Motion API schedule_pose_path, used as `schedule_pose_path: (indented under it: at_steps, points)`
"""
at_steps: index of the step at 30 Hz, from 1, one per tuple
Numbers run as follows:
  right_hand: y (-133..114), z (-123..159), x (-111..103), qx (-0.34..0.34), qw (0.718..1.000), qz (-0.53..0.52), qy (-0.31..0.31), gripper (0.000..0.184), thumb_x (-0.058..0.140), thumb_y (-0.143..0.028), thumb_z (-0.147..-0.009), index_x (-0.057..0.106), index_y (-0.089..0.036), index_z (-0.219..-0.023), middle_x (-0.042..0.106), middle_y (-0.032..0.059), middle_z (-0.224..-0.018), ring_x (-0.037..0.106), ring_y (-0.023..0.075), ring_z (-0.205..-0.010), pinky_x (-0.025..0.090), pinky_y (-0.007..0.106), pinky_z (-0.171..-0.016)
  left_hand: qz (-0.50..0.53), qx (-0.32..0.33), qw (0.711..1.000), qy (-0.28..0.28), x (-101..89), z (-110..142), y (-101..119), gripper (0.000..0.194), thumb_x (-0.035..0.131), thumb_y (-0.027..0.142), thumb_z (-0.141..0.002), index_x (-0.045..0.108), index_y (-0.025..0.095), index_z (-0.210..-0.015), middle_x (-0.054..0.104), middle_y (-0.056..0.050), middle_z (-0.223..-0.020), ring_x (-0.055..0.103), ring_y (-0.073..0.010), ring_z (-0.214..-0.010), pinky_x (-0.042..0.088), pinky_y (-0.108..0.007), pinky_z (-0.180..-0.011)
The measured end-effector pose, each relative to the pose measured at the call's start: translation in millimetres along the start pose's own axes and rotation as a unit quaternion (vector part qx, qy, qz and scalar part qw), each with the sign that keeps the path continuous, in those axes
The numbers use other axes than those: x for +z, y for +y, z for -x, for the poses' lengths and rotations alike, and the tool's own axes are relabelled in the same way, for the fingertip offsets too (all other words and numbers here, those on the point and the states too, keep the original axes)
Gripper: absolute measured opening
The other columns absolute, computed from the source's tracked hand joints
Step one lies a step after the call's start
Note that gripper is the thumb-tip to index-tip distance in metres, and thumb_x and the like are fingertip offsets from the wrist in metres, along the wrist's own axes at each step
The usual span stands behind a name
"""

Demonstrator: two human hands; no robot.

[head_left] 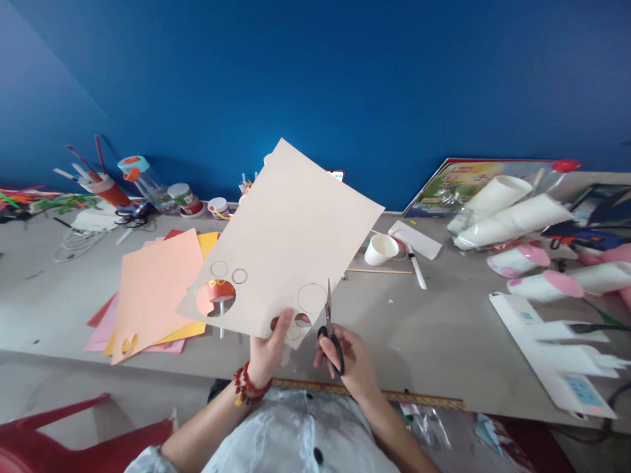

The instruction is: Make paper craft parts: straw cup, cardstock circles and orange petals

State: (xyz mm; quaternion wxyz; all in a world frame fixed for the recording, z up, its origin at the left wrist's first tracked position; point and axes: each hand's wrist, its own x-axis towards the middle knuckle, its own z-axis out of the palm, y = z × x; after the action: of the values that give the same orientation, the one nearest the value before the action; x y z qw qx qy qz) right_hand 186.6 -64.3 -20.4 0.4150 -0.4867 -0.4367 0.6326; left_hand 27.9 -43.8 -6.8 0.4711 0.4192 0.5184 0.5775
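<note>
My left hand [270, 341] grips the lower edge of a large pale sheet of paper [296, 203], thumb on top. Several circles are drawn in pencil on the sheet, and round holes are cut near its lower edge. Through the largest hole, a red and yellow paper piece on a white stick [221, 305] shows on the table. My right hand [348, 358] has its fingers in the black handles of a pair of scissors [329, 328]. The scissor blades point up, close together, by a drawn circle at the sheet's right edge.
Coloured paper sheets [158, 289] lie stacked on the left of the grey table [444, 341]. Behind the pale sheet stand a white paper cup [381, 249] and a marker [417, 268]. A power strip [547, 355] and paper rolls [513, 220] are at right, a red chair [89, 433] at lower left.
</note>
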Motion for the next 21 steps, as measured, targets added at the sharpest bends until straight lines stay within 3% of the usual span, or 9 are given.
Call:
schedule_pose_path:
  at_steps: [21]
  points:
    - [3.6, -1.4, 1.8, 0.000, 1.000, -0.005, 0.006, 0.052, 0.064, -0.069, -0.078, 0.053, -0.019, -0.071, 0.065, 0.0008, -0.053, 0.041, 0.0058, -0.034, 0.029, 0.019, -0.035, -0.020, -0.004, 1.000, 0.000, 1.7, 2.2, 0.3, 0.035, 0.063, 0.044, -0.090, 0.079, 0.015, -0.078, 0.079, -0.009, -0.083, 0.073, -0.0220, -0.082, 0.056, -0.031, -0.088]
